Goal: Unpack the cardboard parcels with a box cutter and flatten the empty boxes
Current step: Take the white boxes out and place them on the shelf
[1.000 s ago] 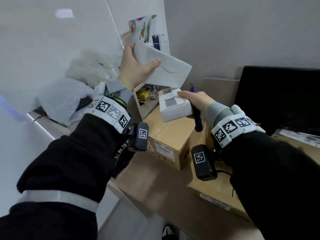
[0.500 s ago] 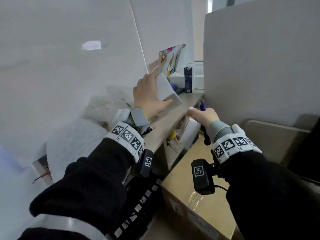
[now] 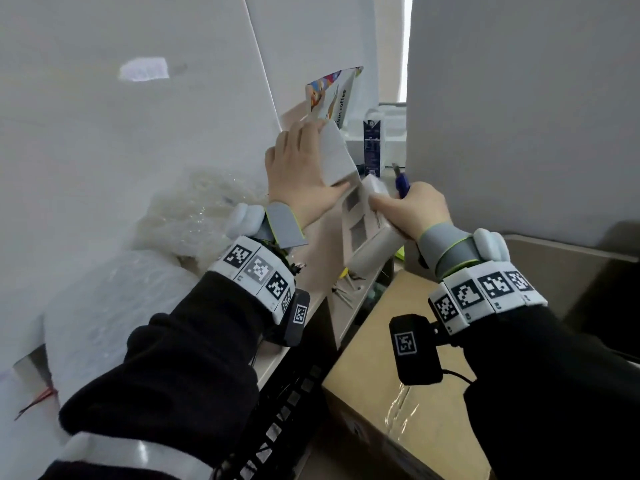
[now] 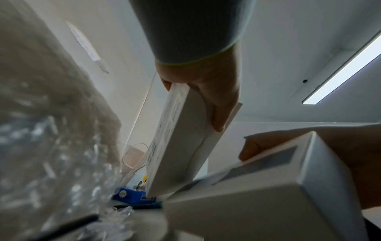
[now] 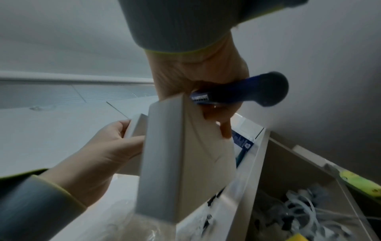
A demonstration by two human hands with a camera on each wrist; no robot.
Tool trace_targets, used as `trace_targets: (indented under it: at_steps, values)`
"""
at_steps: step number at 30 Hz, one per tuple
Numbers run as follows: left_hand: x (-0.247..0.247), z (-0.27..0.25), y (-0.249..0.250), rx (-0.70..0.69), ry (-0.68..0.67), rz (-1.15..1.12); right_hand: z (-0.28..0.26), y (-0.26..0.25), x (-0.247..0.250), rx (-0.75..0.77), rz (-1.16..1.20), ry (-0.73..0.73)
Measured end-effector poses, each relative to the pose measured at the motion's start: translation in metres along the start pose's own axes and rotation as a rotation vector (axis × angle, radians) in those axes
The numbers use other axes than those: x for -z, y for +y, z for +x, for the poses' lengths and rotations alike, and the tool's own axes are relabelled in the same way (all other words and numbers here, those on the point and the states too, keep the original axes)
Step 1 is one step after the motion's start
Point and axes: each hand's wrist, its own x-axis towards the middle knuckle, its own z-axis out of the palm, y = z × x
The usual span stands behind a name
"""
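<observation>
While the left hand [image 3: 301, 174] grips a flat white box [image 3: 337, 157] over the shelf, right-hand fingers [image 5: 224, 130] clasp another white box [image 3: 367, 230] plus the box cutter [image 3: 401, 183]; a taped cardboard parcel [image 3: 398, 393] below looks unopened, unflattened.

**packrat_77:** what's actually sitting on that shelf [image 3: 320, 242]?

**deskgoblin:** mostly packing junk lol. Near end, against the wall side: a big bundle of white foam wrap [image 3: 114, 306], and just past it a crumpled heap of clear bubble wrap [image 3: 194, 216], the two touching. Far end has a colourful coffee bag [image 3: 332, 95] standing up and leaning on the wall, and a dark blue carton [image 3: 372, 147] upright near the front edge, with white boxes [image 3: 393, 133] behind it.

**packrat_77:** anything under it?

**deskgoblin:** an open compartment under the front edge, full of tangled white cables [image 5: 305, 205]. A taped cardboard parcel [image 3: 398, 375] sits lower, right beside that front edge. Can't tell what it's resting on.
</observation>
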Motion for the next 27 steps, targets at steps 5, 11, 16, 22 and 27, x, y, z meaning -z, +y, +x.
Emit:
trace_targets:
  at_steps: [5, 11, 16, 22, 27]
  values:
    - [-0.004, -0.01, -0.007, -0.027, -0.08, 0.182, 0.008, 0.004, -0.027, -0.172, 0.279, -0.266]
    - [-0.004, -0.025, -0.008, -0.075, -0.299, 0.236, 0.02, 0.019, -0.052, -0.254, 0.449, -0.267]
    - [-0.009, -0.027, -0.01, -0.091, -0.448, 0.065, 0.02, 0.022, -0.06, -0.282, 0.542, -0.191]
    - [-0.006, -0.022, -0.016, 0.041, -0.515, -0.117, 0.005, 0.03, -0.046, -0.207, 0.553, -0.133]
    - [-0.013, -0.022, -0.005, 0.128, -0.6, -0.054, -0.004, 0.042, -0.043, -0.196, 0.612, -0.252]
